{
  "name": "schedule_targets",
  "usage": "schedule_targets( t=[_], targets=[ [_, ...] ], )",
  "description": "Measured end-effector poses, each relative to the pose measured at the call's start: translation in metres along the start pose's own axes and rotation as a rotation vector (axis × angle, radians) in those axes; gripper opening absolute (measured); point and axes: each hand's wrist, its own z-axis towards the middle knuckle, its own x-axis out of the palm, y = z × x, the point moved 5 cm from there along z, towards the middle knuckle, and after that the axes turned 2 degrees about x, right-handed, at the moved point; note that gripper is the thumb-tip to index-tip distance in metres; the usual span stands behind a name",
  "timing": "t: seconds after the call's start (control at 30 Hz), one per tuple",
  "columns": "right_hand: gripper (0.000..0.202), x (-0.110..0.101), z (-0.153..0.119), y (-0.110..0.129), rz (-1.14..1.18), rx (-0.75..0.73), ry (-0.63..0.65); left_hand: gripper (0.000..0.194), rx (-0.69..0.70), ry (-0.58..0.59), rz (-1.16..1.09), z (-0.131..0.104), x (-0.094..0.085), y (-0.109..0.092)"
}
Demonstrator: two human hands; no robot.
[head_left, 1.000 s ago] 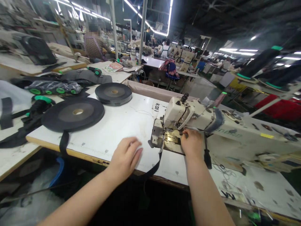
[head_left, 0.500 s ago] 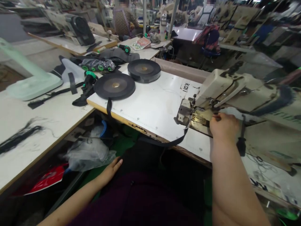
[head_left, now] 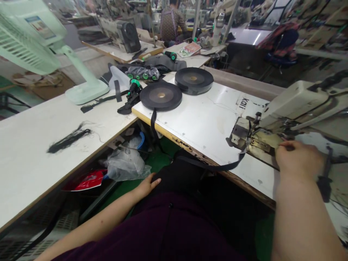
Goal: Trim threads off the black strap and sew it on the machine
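My left hand [head_left: 146, 186] lies on my dark-clad thigh, fingers and thumb apart, holding nothing. At the sewing machine [head_left: 296, 103], my right hand [head_left: 299, 159] is just right of the metal needle plate [head_left: 259, 145]. Its fingers are curled together, and what is in them, if anything, is hidden. A black tape [head_left: 220, 167] runs from the plate's left side, sags over the table's front edge and drops toward my lap. Two black tape rolls [head_left: 161, 96] lie flat on the machine table [head_left: 206, 119]; an end of tape hangs from the nearer one.
On the white side table [head_left: 27, 159] are a pale green fan [head_left: 87, 88], a bundle of black threads [head_left: 69, 140] and green-ended black spools [head_left: 134, 85]. Under it hang a clear plastic bag [head_left: 126, 163] and a red packet [head_left: 87, 180]. A person [head_left: 172, 23] sits farther back.
The view has swung left, so things sit farther right and the fan's head has come into sight. My right hand stays by the needle plate; my left stays on the thigh.
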Motion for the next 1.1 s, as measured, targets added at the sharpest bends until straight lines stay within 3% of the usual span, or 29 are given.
schedule_targets(
  t=[0.1,0.2,0.27,0.33,0.43,0.57,0.67,0.83,0.93,1.1],
  targets=[
    [0.028,-0.007,-0.012,-0.006,0.122,-0.074,-0.140,0.074,-0.042,-0.014,0.070,0.004,-0.005,-0.001],
    [0.027,-0.016,-0.035,-0.011,0.244,-0.148,-0.216,0.066,0.025,-0.127,0.197,0.008,-0.011,-0.027],
    [0.026,-0.022,-0.053,-0.013,0.323,-0.175,-0.262,0.046,0.417,-0.262,0.292,0.001,-0.014,-0.076],
    [0.025,-0.026,-0.069,-0.014,0.386,-0.165,-0.286,0.032,0.777,-0.290,0.313,-0.014,-0.011,-0.131],
    [0.025,-0.027,-0.088,-0.013,0.496,-0.164,-0.258,0.037,1.152,-0.347,0.407,-0.039,0.001,-0.212],
    [0.025,-0.023,-0.104,-0.011,0.551,-0.165,-0.171,0.043,1.222,-0.292,0.434,-0.038,0.030,-0.297],
    [0.023,-0.020,-0.108,-0.011,0.555,-0.187,-0.125,0.049,1.187,-0.253,0.406,-0.023,0.055,-0.337],
    [0.017,-0.018,-0.105,-0.018,0.652,-0.153,-0.084,0.010,1.176,-0.135,0.248,-0.007,0.077,-0.364],
    [0.013,-0.017,-0.104,-0.021,0.689,-0.140,-0.063,0.015,1.067,0.027,0.151,-0.003,0.076,-0.362],
    [0.013,-0.014,-0.104,-0.022,0.682,-0.125,-0.018,0.033,0.726,0.325,0.126,-0.005,0.068,-0.341]
  ],
)
